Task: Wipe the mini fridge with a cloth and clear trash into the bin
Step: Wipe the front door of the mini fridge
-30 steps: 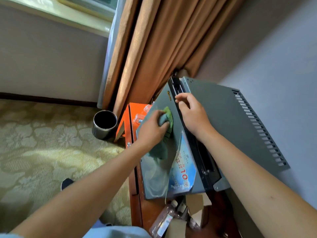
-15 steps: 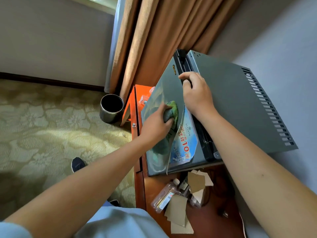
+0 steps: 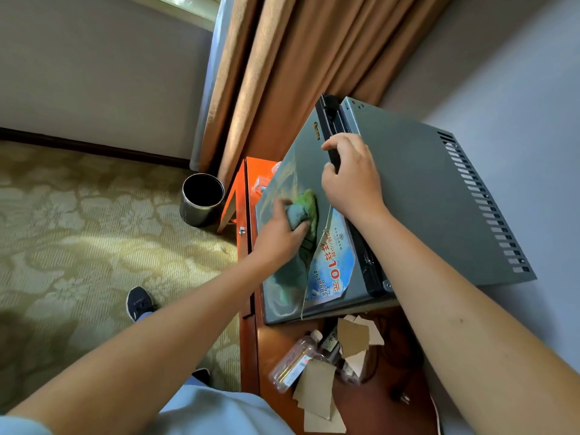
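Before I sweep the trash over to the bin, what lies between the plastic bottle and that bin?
In the head view, the orange-brown cabinet's edge, then bare patterned carpet, lie between the plastic bottle and the bin.

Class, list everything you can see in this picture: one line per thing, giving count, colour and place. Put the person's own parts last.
mini fridge: one, grey, on the cabinet by the wall
cloth: one, green and blue, against the fridge door
sticker: one, blue, on the door, edge peeling
bin: one, dark metal, on the carpet by the curtain
plastic bottle: one, clear, lying on the cabinet
cardboard scraps: several, brown, beside the bottle
cabinet: one, reddish wood
curtain: one, tan
shoe: one, dark
left hand: grips the cloth
right hand: holds the door's top edge
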